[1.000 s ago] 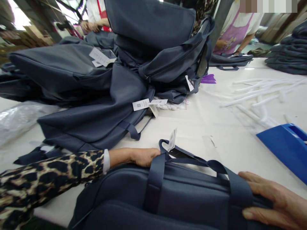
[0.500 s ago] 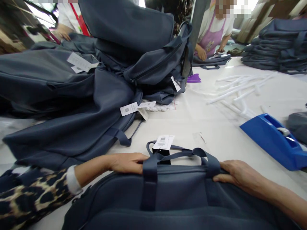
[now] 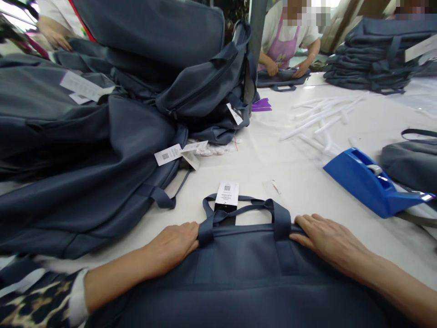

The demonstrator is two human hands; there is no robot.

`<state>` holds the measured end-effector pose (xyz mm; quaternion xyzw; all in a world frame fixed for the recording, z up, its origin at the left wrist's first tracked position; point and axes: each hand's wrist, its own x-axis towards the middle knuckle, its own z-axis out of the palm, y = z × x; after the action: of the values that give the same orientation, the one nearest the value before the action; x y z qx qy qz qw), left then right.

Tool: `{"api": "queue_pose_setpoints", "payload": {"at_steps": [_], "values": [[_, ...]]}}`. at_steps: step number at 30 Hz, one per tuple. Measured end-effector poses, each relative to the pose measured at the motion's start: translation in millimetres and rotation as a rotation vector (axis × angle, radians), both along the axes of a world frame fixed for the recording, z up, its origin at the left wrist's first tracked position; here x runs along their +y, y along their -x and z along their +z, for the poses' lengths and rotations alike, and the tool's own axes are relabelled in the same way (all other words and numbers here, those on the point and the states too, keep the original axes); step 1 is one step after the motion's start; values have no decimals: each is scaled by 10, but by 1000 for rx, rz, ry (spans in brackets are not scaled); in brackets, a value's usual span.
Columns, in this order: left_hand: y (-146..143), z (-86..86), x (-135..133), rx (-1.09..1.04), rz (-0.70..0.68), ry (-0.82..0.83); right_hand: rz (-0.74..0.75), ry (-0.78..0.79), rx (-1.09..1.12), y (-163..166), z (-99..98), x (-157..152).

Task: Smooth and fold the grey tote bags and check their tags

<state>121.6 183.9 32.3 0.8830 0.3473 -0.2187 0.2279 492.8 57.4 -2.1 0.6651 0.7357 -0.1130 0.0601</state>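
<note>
A dark blue bag (image 3: 246,259) lies in front of me on the white table, its top edge facing away. My left hand (image 3: 179,243) grips that edge just left of one strap, fingers curled over it. On the other side, my right hand (image 3: 322,237) pinches the edge to the right of the second strap, thumb on the near face. Between my hands the bag's handles (image 3: 280,217) stand up in loops. A white tag (image 3: 228,195) with a printed code and a black part below hangs at the left loop.
A heap of dark blue bags (image 3: 136,132) fills the left. A blue tape dispenser (image 3: 372,184) stands at right, near white strips (image 3: 321,118). Farther back are a stack of folded bags (image 3: 368,59) and a co-worker in a purple apron (image 3: 283,43) handling another bag.
The bag's top now lies flatter, and both my hands have shifted their hold along its edge. The tag stands more upright. The view has turned slightly to the right.
</note>
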Motion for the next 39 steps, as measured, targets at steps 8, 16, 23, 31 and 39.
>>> {"api": "queue_pose_setpoints", "payload": {"at_steps": [8, 16, 23, 31, 39], "values": [[231, -347, 66, 24, 74, -121, 10, 49, 13, -106, -297, 101], [226, -394, 238, -31, 37, -250, 11, 50, -99, -51, -52, 253], [186, -114, 479, -52, 63, -340, 22, -16, -109, -117, 290, 511], [-167, -63, 709, -122, 116, -440, 37, 2, -68, -281, 45, 993], [-593, 418, 355, -233, 219, -565, 60, 20, 10, -389, -245, 1087]]}}
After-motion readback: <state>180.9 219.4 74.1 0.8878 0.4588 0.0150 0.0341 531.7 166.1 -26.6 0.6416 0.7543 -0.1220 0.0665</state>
